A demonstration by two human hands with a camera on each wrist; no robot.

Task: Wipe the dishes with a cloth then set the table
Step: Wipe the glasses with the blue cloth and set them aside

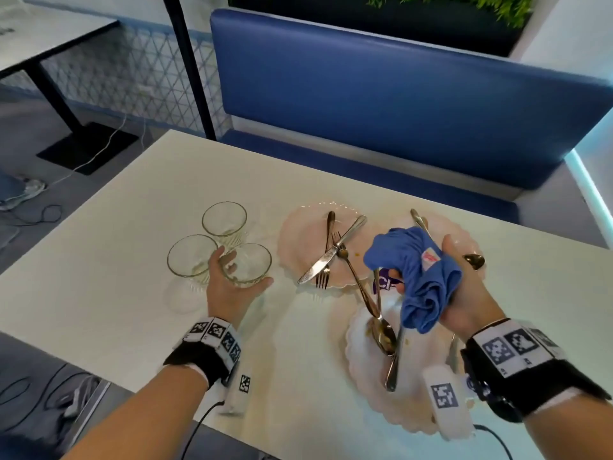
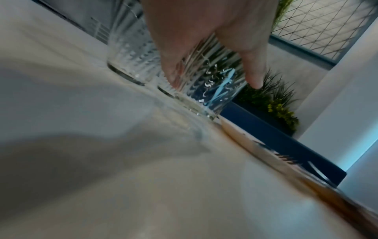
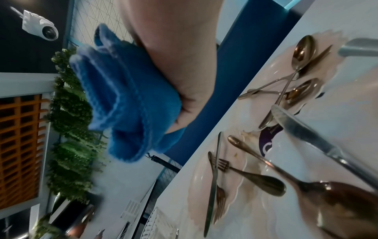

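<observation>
Left hand [image 1: 232, 283] curls around the nearest of 3 touching glasses [image 1: 246, 264], grip apparently partial; lifting risks knocking neighbours. Right hand [image 1: 464, 303] clutches cloth [image 1: 421, 280].

Three glasses [image 1: 225, 250] stand clustered on the table [image 1: 132, 293], left of three plates [image 1: 298, 240] bearing cutlery [image 1: 331, 250].

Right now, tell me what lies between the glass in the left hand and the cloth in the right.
In the head view, a pink plate with a knife and forks lies between the glass and blue cloth.
</observation>
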